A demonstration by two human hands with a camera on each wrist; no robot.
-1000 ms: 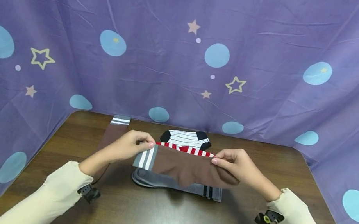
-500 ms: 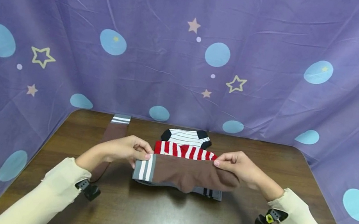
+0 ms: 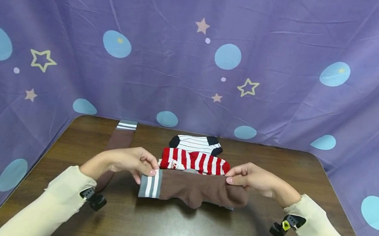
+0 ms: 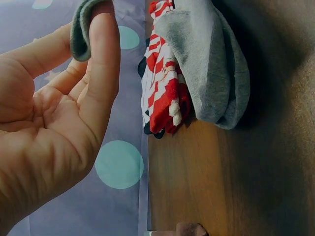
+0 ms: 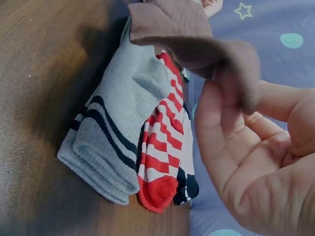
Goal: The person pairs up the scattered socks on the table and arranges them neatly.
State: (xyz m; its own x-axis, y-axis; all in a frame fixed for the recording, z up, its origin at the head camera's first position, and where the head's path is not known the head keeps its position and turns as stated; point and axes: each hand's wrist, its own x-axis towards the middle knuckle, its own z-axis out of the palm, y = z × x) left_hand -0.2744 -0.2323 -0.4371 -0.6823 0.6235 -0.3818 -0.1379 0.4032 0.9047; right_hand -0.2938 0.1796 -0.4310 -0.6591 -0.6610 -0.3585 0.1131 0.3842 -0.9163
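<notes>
In the head view a brown sock [image 3: 189,187] with a grey-and-white striped cuff is stretched sideways between both hands. My left hand [image 3: 133,162] pinches its cuff. The right hand [image 3: 256,179] grips the top edge near the toe end. Beneath it in the head view, mostly hidden, lies a pair of grey socks [image 5: 110,118] with black stripes, well seen in the right wrist view. Directly behind are red-and-white striped socks [image 3: 197,161]. A second brown sock [image 3: 121,140] lies lengthwise on the table, left of centre, partly covered by the left forearm.
White socks [image 3: 192,143] with thin dark lines and black toes and heels lie at the back of the wooden table [image 3: 177,233]. A purple curtain [image 3: 167,68] with stars and dots hangs behind and along both sides.
Both hands have lowered the brown sock toward the front of the table. It now covers most of the grey socks, and the red-and-white socks behind have come into view.
</notes>
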